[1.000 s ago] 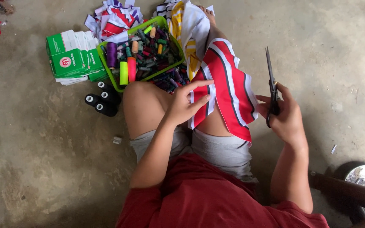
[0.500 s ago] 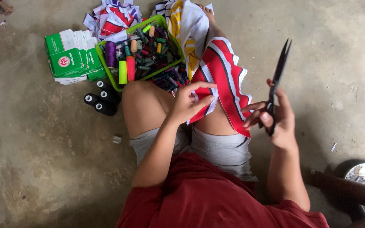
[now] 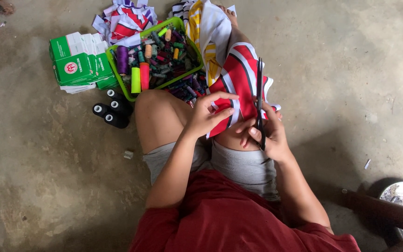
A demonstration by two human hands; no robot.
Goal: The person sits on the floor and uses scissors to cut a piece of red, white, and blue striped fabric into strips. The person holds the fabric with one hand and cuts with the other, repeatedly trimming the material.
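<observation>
While the left hand (image 3: 207, 116) pinches the red-and-white cloth (image 3: 239, 81) flat on the lap, the right hand (image 3: 267, 135) grips closed scissors (image 3: 259, 98) upright against it; no fresh cut shows, so trimming looks barely begun.

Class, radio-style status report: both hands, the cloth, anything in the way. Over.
Left hand pinning red-and-white cloth on knee. Right hand gripping black scissors, blades along cloth. Thread basket beside knee, not in the way.
</observation>
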